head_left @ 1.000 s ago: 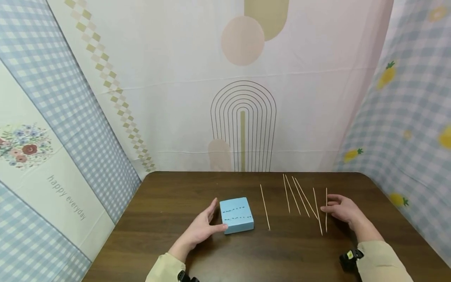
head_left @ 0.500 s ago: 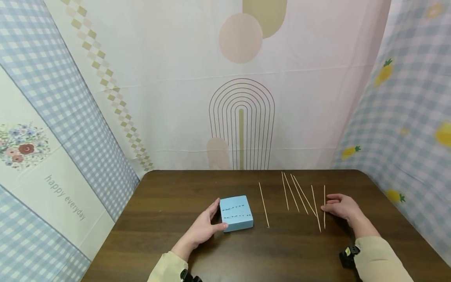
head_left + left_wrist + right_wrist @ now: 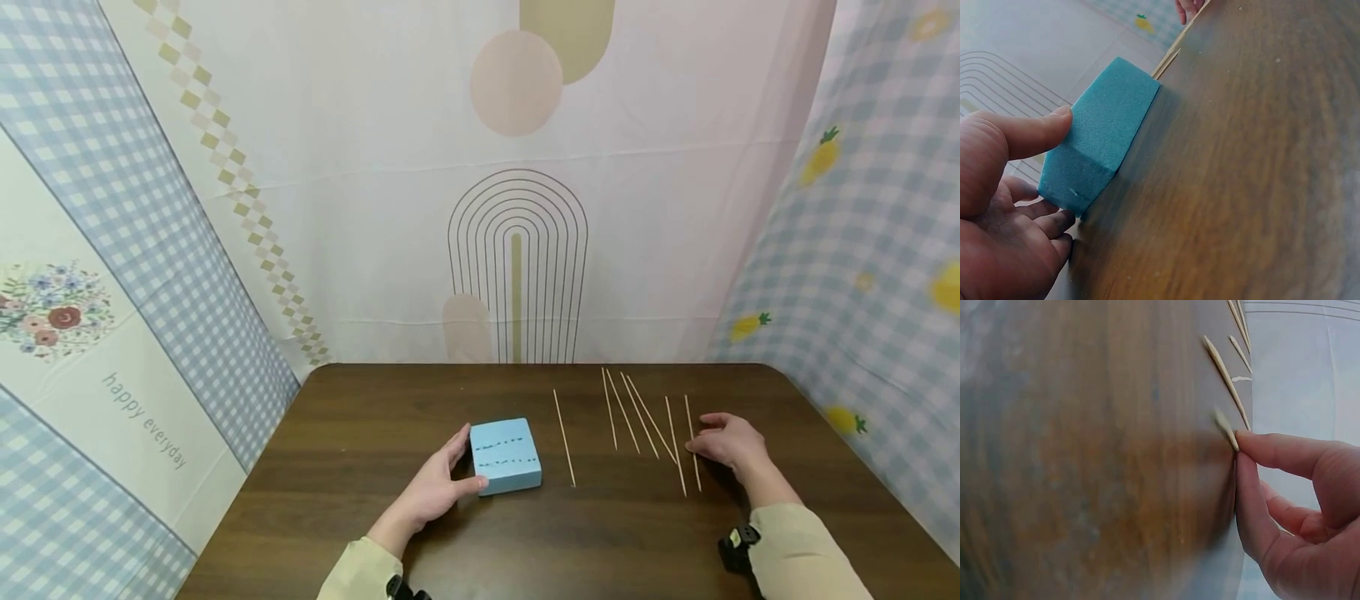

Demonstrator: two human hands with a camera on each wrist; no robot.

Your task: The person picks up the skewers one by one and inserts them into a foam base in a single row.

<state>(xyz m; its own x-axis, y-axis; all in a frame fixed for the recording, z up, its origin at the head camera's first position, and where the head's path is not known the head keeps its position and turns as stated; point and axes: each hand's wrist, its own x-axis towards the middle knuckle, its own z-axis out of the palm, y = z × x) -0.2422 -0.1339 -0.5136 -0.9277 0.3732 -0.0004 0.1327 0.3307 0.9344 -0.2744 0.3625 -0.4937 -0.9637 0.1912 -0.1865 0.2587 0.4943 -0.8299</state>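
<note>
The left hand [image 3: 431,492] cups the near-left corner of the blue foam block [image 3: 506,456], thumb on the near face and fingers along the left side, steadying it on the dark wooden table [image 3: 375,517]. Well to the right of the block, the right hand [image 3: 731,443] pinches the nearest skewer [image 3: 692,442] at the right end of the row of bamboo skewers [image 3: 630,425], thumb and forefinger closed on it. The step in hand looks like picking up one skewer; the next move calls for lifting it clear of its neighbours and bringing a tip toward the dotted top of the block.
</note>
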